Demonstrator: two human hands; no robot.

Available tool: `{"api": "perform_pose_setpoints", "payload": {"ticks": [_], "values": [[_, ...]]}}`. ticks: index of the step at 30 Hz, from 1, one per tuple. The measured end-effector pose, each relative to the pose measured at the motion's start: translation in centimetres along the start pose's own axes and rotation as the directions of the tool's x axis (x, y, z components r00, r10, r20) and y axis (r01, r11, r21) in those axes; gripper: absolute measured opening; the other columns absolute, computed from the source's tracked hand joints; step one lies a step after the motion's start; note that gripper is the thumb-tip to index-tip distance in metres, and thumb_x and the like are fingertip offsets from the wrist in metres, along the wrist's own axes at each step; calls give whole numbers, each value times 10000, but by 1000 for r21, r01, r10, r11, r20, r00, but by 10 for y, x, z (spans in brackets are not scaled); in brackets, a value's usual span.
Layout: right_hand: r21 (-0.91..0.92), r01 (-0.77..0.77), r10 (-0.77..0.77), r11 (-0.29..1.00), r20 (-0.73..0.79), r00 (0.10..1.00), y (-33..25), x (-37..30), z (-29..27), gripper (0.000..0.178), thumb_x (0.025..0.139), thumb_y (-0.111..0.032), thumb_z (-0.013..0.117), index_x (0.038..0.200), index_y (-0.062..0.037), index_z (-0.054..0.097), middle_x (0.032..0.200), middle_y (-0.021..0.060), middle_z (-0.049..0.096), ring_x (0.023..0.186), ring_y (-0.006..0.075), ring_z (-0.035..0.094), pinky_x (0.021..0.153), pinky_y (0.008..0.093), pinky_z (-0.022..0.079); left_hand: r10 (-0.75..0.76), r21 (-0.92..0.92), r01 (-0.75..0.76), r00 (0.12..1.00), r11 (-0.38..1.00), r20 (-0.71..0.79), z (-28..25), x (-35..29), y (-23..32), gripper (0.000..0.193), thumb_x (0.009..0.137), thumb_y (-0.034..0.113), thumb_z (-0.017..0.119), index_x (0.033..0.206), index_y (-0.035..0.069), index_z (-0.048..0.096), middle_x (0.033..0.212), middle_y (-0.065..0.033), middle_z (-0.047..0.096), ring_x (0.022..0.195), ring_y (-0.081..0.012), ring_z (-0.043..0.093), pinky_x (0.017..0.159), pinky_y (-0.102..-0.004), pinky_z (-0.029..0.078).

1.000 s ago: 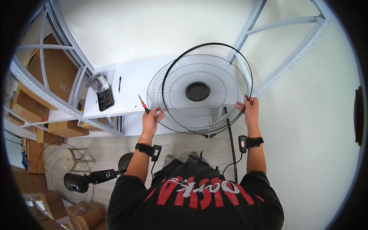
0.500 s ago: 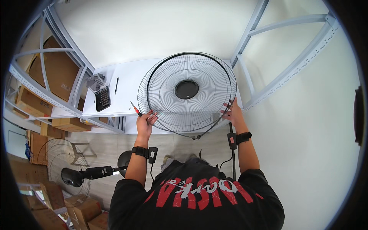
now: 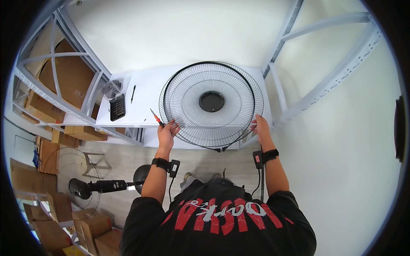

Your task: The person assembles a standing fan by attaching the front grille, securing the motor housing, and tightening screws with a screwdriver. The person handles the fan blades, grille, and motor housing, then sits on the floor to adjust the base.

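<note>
Head: grille [image 3: 212, 101] btwn hands [image 3: 167, 132] [image 3: 262, 128]

one wide fisheye view from head height, downward past the black shirt [image 3: 230, 241] toward the shelf [image 3: 145, 94]

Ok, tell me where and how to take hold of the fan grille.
I'd take the fan grille by its outer rim, left hand and right hand at opposite sides, coming from the near side: it's wide, round, and its near part juts past the front of the white shelf.
</note>
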State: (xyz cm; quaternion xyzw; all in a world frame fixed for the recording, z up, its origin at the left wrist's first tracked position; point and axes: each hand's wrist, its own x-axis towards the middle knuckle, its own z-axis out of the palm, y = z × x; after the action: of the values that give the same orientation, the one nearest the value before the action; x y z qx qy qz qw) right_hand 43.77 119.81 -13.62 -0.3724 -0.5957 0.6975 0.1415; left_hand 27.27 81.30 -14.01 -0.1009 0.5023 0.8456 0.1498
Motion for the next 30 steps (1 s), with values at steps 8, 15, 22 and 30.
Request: {"api": "perform_pose_setpoints", "payload": {"ticks": [8, 15, 22, 30], "values": [[-416, 84, -82, 905, 22, 996, 12, 12, 4, 401, 990, -401, 502, 965, -16, 607, 752, 61, 602, 533, 155, 572, 472, 290, 459, 457, 840, -259, 889, 478, 14, -13, 18, 1, 172, 832, 93, 626, 874, -40, 525, 863, -204, 625, 816, -325, 660, 689, -404, 523], [-542, 153, -160, 826, 35, 986, 36, 41, -8, 451, 972, -385, 540, 1244, -26, 553, 925, 82, 639, 704, 170, 615, 611, 356, 523, 380, 842, -163, 924, 514, -53, -9, 32, -8, 285, 816, 165, 671, 835, -70, 511, 773, -181, 604, 684, -279, 601, 636, -411, 489], [-222, -32, 60, 974, 118, 991, 1, 17, 6, 474, 955, -338, 585, 1354, -103, 481, 1074, 51, 611, 861, 149, 598, 686, 350, 543, 227, 714, -37, 959, 699, -172, -1, 44, -6, 350, 896, 212, 625, 998, -80, 460, 858, -230, 615, 765, -332, 636, 711, -424, 517], [-412, 114, -114, 904, 26, 993, 14, 48, 2, 463, 938, -309, 615, 1313, -49, 531, 882, 87, 637, 576, 155, 555, 453, 289, 467, 433, 930, -126, 901, 346, -39, 10, 55, -11, 394, 950, 289, 548, 1009, -94, 475, 907, -333, 630, 878, -497, 625, 779, -522, 485]]}}
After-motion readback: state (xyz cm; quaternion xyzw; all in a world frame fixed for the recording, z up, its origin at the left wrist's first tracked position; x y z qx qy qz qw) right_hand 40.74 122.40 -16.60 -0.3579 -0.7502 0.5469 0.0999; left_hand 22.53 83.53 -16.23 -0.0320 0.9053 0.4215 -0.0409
